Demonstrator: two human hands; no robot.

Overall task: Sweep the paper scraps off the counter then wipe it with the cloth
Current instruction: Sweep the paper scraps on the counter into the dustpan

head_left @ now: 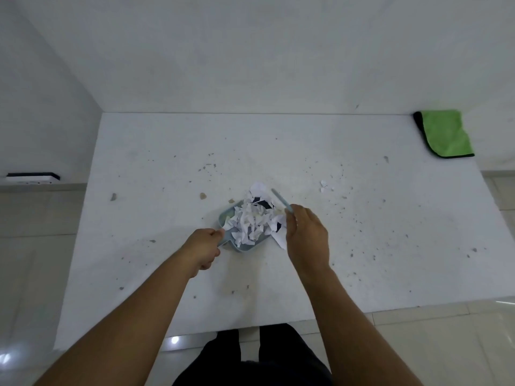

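One dustpan (pixel 242 240), one brush (pixel 281 200), one green cloth (pixel 445 133), two hands. One heap of scraps (pixel 255 218) in the pan; perhaps three small scraps (pixel 323 185) loose on the counter (pixel 167 151).

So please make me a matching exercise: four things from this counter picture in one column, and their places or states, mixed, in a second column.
Things:
1. dustpan
2. green cloth
3. small brush
4. few small paper scraps

Places or states:
A. lies folded at the far right of the counter
B. gripped by the right hand
C. loose on the counter, right of the pile
D. heaped with paper, handle in the left hand

Pairs: 1-D, 2-A, 3-B, 4-C
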